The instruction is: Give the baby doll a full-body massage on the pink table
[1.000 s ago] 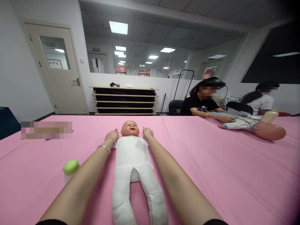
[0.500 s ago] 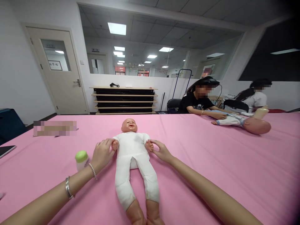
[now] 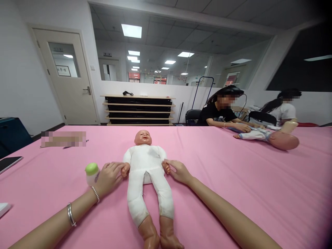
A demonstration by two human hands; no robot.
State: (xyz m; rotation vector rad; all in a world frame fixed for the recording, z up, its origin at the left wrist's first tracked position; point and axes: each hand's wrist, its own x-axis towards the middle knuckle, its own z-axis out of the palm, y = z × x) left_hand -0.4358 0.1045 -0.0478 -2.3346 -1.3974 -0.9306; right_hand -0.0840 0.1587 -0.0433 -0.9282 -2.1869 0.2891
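Observation:
A baby doll (image 3: 146,159) with a white cloth body lies face up on the pink tabletop (image 3: 212,162), its head away from me and its feet toward me. My left hand (image 3: 111,176) is closed at the doll's hand on the left side, fingertips against it. On the other side, my right hand (image 3: 179,171) has thumb and fingers round the doll's other small hand. Both doll arms lie down along the body. A bottle with a green lid (image 3: 92,173) stands just left of my left hand, partly covered by it.
Another doll (image 3: 282,140) lies at the right, where a person in black (image 3: 220,110) has both hands on it. A second person (image 3: 285,109) sits farther right. A phone (image 3: 10,163) and a white object (image 3: 3,209) are at the left edge.
Both my hands have come slightly lower, toward me, with the doll's hands. The doll's arm on the left now sits a little farther out. The view has shifted slightly.

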